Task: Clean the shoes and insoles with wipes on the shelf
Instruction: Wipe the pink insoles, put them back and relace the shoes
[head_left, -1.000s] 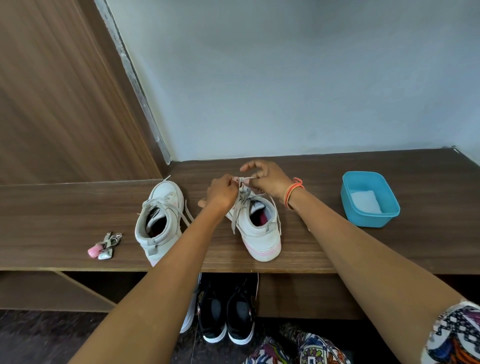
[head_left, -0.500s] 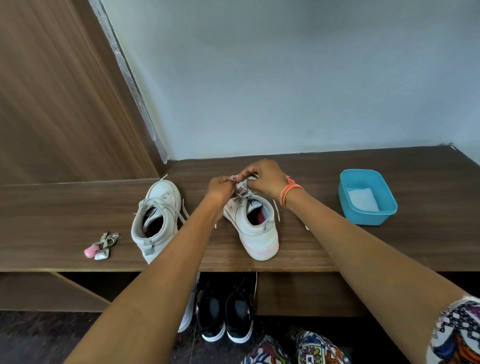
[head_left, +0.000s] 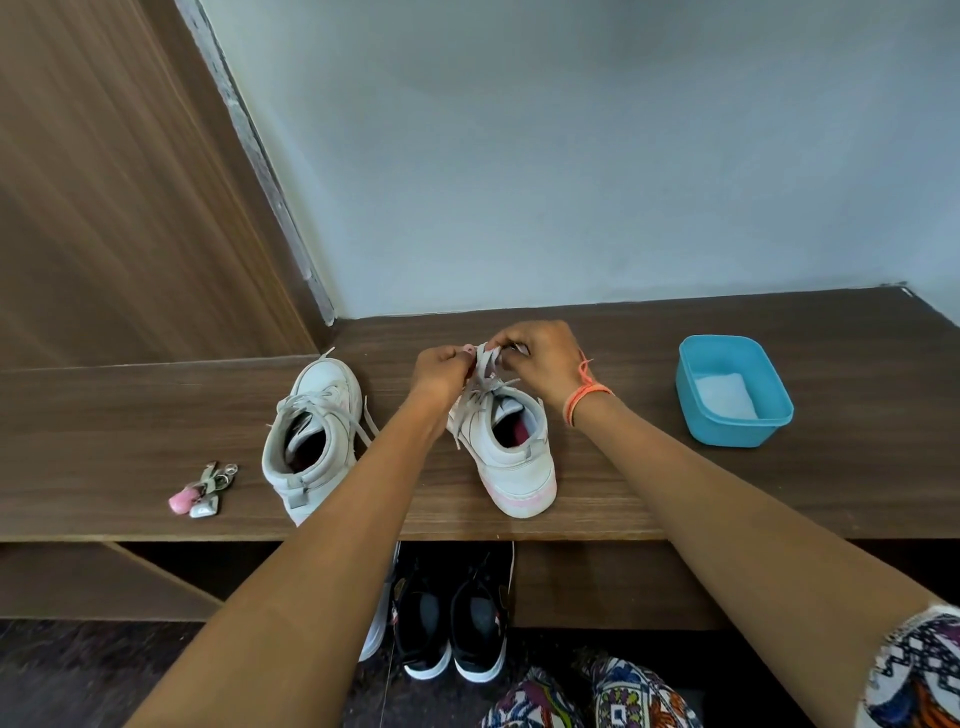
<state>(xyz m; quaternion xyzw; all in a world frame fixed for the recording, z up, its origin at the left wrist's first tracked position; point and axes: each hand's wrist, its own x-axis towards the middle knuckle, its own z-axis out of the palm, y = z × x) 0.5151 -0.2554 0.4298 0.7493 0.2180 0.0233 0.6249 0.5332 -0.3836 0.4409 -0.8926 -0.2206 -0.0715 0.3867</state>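
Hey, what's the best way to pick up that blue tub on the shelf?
Likely by the rim of the blue tub, pinching its near wall from above: it stands upright and lidless, with a flared lip and the white wipes lying low inside.

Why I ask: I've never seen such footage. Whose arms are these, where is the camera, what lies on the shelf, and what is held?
No machine here: a person works with bare hands. The camera sits on their head, looking down along both arms. On the shelf stand a left shoe, a right shoe, a blue tub holding a white wipe, and keys. The left hand and right hand both pinch the laces of the right shoe with their fingers. No hand holds the left shoe. Black shoes sit below.
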